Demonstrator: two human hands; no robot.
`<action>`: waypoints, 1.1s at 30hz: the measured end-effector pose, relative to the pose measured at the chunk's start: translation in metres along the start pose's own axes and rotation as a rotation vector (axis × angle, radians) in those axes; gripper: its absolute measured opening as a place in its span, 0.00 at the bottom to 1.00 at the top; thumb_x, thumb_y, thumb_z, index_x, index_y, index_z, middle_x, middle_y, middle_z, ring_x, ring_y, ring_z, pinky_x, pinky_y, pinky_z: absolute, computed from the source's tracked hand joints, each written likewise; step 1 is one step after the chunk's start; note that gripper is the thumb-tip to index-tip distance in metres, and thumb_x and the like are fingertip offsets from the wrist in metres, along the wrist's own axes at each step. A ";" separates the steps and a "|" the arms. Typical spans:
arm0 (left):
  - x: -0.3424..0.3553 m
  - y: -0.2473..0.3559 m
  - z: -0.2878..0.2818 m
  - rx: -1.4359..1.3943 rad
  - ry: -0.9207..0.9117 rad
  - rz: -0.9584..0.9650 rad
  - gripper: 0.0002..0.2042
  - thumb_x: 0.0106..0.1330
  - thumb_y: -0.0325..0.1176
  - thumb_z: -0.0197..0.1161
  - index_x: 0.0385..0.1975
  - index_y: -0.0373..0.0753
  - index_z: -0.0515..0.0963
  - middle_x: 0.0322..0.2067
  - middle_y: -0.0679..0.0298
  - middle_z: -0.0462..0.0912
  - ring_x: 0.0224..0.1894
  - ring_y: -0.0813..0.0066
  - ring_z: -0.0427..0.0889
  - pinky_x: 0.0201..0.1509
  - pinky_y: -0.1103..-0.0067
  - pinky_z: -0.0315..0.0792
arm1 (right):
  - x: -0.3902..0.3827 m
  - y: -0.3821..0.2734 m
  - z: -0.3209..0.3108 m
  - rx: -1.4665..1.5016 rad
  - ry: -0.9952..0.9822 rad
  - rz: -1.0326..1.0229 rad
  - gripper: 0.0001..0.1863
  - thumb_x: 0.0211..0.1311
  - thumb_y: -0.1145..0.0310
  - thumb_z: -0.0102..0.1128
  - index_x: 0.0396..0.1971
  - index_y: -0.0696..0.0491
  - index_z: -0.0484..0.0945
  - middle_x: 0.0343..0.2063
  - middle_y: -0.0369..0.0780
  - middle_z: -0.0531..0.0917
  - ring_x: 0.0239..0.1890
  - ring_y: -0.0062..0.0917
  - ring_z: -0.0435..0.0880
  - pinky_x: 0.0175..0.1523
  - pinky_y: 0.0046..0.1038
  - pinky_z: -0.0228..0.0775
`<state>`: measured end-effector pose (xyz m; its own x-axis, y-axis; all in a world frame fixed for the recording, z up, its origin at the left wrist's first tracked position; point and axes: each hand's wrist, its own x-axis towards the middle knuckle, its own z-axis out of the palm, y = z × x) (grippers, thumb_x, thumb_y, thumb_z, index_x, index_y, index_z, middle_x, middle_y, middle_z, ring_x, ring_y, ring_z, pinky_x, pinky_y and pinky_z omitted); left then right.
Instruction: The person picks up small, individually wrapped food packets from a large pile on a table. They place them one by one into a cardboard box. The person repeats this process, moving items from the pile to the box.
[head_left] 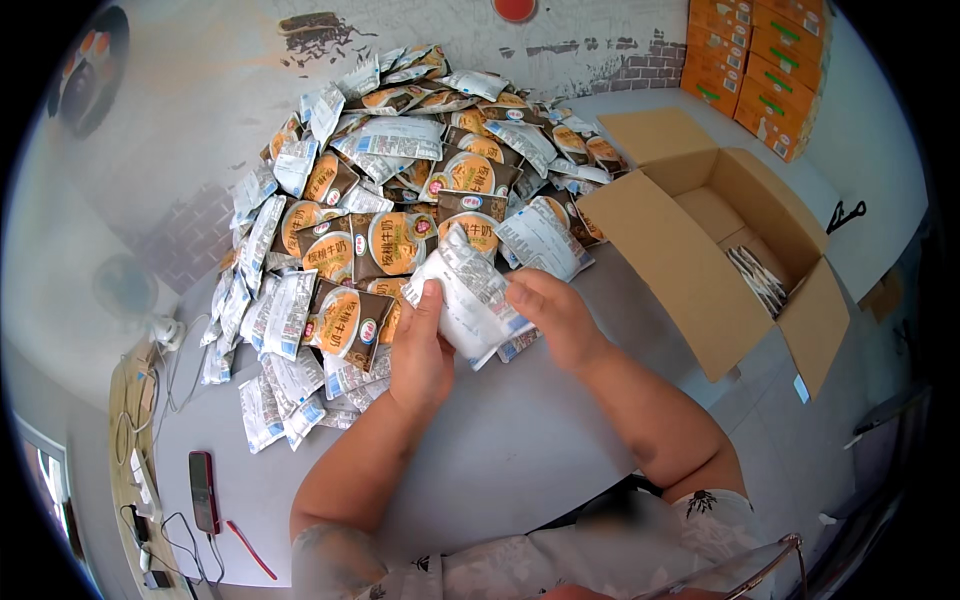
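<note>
Between my two hands is a white pouch (465,305), its pale printed back turned up, held just in front of a big heap of pouches. My left hand (420,350) grips its left edge, thumb on top. At its right edge my right hand (555,315) is closed with thumb and fingers on the pouch. The heap (385,245) holds many like pouches, some showing brown and orange fronts, others white backs. To the right stands an open cardboard box (670,270) with several pouches (757,280) standing in a row at its near end.
Orange cartons (765,75) are stacked at the back right. Black-handled scissors (848,214) lie beyond the box. On the left of the grey table (480,450) are a phone (203,490) with a cable and a red strip (251,550). Cables and a power strip (146,482) sit along the left edge.
</note>
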<state>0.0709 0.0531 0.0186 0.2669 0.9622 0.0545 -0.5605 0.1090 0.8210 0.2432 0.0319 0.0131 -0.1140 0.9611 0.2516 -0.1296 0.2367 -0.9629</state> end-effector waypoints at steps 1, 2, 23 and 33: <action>0.000 -0.002 -0.002 0.007 0.004 -0.012 0.20 0.71 0.44 0.50 0.56 0.37 0.63 0.50 0.60 0.74 0.50 0.72 0.75 0.52 0.76 0.72 | 0.001 -0.003 0.007 0.084 0.002 0.034 0.23 0.63 0.53 0.57 0.40 0.62 0.73 0.34 0.42 0.78 0.36 0.22 0.76 0.42 0.24 0.67; 0.000 -0.004 -0.003 0.013 0.008 -0.024 0.20 0.71 0.44 0.50 0.56 0.37 0.63 0.49 0.60 0.74 0.49 0.72 0.76 0.51 0.76 0.72 | 0.001 -0.005 0.011 0.168 0.004 0.068 0.24 0.62 0.51 0.57 0.39 0.62 0.73 0.33 0.42 0.78 0.34 0.22 0.76 0.39 0.24 0.68; -0.004 -0.021 -0.007 0.325 0.004 0.010 0.20 0.71 0.47 0.50 0.48 0.34 0.67 0.41 0.62 0.76 0.40 0.78 0.74 0.43 0.80 0.72 | -0.010 0.004 0.024 -0.387 0.195 -0.143 0.16 0.64 0.59 0.55 0.33 0.59 0.72 0.22 0.45 0.80 0.24 0.30 0.80 0.31 0.31 0.70; -0.006 -0.015 -0.003 0.427 -0.269 -0.223 0.21 0.68 0.48 0.53 0.49 0.37 0.64 0.37 0.61 0.77 0.33 0.75 0.77 0.32 0.77 0.76 | 0.001 0.009 0.008 -0.110 0.249 -0.119 0.16 0.65 0.61 0.54 0.42 0.60 0.73 0.31 0.39 0.81 0.32 0.18 0.78 0.35 0.24 0.72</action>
<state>0.0750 0.0462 0.0043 0.5651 0.8235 -0.0498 -0.1141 0.1378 0.9839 0.2345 0.0338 0.0052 0.1427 0.9278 0.3447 -0.0184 0.3507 -0.9363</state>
